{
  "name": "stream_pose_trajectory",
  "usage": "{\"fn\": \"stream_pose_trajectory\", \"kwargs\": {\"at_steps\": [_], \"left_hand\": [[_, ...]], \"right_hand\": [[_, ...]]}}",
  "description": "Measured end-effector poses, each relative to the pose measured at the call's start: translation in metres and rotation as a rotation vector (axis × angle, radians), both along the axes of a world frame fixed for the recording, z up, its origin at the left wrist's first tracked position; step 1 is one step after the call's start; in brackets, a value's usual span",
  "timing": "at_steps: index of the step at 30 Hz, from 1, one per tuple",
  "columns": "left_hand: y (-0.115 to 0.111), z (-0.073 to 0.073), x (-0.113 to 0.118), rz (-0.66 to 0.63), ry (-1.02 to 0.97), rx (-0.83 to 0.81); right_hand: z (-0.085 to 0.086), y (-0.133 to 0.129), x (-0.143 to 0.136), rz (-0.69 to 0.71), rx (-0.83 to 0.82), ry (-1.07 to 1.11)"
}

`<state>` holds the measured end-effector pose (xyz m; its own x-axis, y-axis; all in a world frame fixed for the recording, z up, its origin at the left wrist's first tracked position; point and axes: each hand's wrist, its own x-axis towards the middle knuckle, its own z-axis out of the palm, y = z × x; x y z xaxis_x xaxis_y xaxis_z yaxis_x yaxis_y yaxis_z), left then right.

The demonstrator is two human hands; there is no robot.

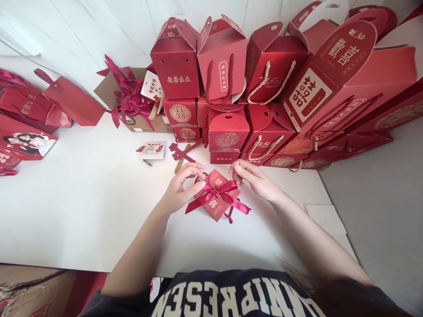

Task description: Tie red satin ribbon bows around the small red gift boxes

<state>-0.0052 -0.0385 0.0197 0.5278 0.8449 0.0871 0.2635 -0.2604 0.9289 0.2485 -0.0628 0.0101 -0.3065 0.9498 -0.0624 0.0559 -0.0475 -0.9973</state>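
Observation:
A small red gift box (216, 214) with gold lettering stands on the white table between my hands. A glossy crimson ribbon (236, 206) is tied in a bow across its top, with its tails spread to both sides. My left hand (180, 187) is at the box's left; its thumb touches the top near the ribbon, and its fingers are apart and curved by the far left corner. On the right, my right hand (256, 178) has loosely bent fingers beside the bow's upper loop, with nothing visibly held. A twisted cord handle (229, 216) shows at the box's near right side.
Stacked red gift boxes (229, 132) line the back and right. A brown carton (139, 123) holds loose ribbons (130, 94). Dark red and gold pieces (182, 154) and a white card (152, 150) lie behind my left hand. More red bags (74, 99) stand far left.

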Motion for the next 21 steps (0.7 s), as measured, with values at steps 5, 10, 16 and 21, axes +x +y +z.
{"fn": "stream_pose_trajectory", "kwargs": {"at_steps": [5,10,16,21], "left_hand": [[0.005,-0.002,-0.007,-0.030,0.003,0.000],[0.008,-0.009,-0.011,-0.058,-0.083,-0.052],[0.008,-0.008,-0.011,-0.094,-0.030,0.028],[0.009,-0.003,-0.013,-0.083,0.055,0.084]], "right_hand": [[0.029,-0.010,0.016,0.193,0.036,-0.426],[0.043,-0.015,0.025,0.371,0.007,-0.675],[0.039,-0.016,0.019,0.647,-0.106,-0.536],[0.030,-0.011,0.019,0.428,0.026,-0.463]]}}
